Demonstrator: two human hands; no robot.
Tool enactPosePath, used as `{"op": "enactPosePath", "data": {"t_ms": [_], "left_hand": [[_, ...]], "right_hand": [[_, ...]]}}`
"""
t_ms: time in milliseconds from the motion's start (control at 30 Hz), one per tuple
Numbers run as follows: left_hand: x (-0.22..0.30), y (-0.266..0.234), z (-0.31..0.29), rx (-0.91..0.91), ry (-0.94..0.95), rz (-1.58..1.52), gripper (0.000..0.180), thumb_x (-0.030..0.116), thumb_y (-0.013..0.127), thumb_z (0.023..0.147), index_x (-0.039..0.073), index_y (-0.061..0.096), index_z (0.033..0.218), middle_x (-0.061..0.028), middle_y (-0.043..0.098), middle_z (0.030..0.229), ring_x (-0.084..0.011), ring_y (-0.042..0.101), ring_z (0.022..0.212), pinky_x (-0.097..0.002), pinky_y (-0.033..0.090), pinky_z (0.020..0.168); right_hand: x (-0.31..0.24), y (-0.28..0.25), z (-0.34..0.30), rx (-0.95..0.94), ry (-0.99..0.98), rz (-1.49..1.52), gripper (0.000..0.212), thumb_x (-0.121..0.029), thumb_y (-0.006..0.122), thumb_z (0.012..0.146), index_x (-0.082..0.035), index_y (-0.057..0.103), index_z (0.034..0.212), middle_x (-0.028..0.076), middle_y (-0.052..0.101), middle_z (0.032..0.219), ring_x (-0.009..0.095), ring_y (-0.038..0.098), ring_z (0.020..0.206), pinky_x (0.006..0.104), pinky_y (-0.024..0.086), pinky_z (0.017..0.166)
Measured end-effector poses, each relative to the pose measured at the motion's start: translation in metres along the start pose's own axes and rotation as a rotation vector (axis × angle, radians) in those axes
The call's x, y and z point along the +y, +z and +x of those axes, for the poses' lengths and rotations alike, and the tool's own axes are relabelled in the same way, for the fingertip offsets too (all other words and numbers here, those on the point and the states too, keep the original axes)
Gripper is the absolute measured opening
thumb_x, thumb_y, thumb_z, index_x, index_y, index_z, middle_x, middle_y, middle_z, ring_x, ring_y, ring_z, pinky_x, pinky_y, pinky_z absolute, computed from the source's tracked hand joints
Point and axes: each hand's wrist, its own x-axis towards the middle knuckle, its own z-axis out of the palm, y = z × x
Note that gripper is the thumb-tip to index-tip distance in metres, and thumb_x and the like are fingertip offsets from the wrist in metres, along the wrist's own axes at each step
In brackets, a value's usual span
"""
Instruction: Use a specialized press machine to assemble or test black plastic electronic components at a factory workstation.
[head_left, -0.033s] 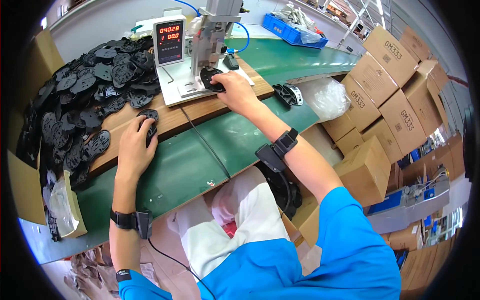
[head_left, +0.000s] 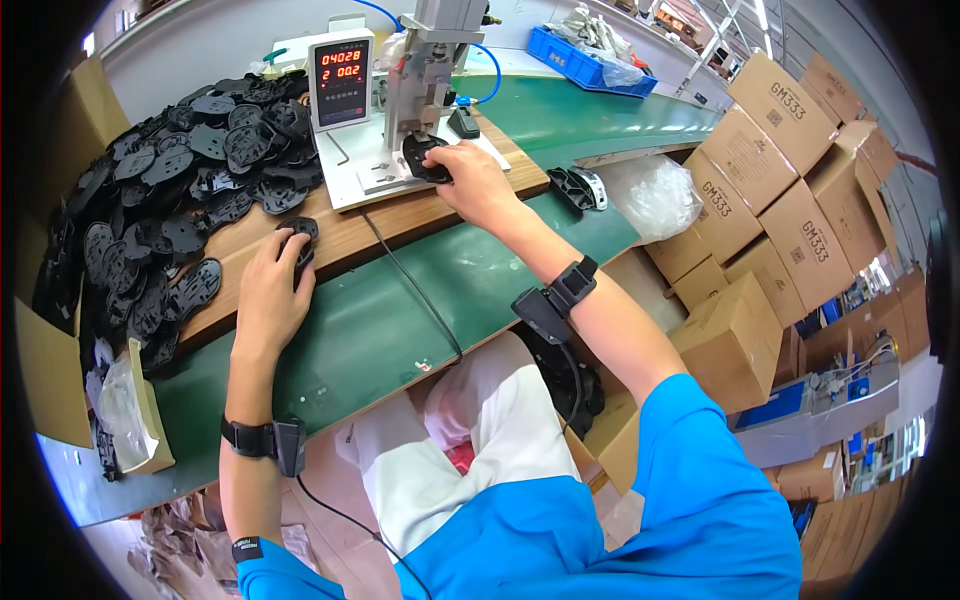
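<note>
On the long green conveyor belt lies a wooden board with a big heap of flat black plastic parts. My right hand pinches one black part under the small grey press, as before; my left hand covers another black piece, fingers together, nothing has moved.

Boxes: brown cardboard cartons stacked at the right, beside the belt.
Crate: blue plastic bin at the far end of the green conveyor belt (clear bags inside it).
Bag: crumpled clear plastic at the belt's right edge.
Counter: white box with a red digit display.
Floor: more cartons low on the right.
</note>
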Motion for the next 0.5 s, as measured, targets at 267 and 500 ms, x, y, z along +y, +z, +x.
{"op": "enactPosePath", "data": {"t_ms": [267,500], "left_hand": [[-0.003,-0.004,-0.001,0.045,0.003,-0.01,0.034,0.009,0.066,0.1,0.003,0.063,0.133,-0.019,0.066,0.135,-0.0418,0.063,0.125,-0.048,0.052,0.105],[-0.003,-0.004,0.002,0.103,0.022,-0.024,0.034,0.005,0.071,0.094,0.003,0.064,0.127,-0.0156,0.068,0.127,-0.0382,0.065,0.118,-0.0478,0.053,0.099]], "right_hand": [[-0.005,-0.001,0.001,-0.013,0.006,-0.011,0.029,-0.001,0.074,0.076,-0.005,0.074,0.105,0.012,0.077,0.102,0.036,0.067,0.105,0.0473,0.056,0.094],[-0.001,-0.003,0.001,-0.023,-0.003,-0.02,0.033,-0.005,0.075,0.079,-0.008,0.077,0.112,0.016,0.073,0.099,0.036,0.068,0.103,0.0467,0.055,0.094]]}}
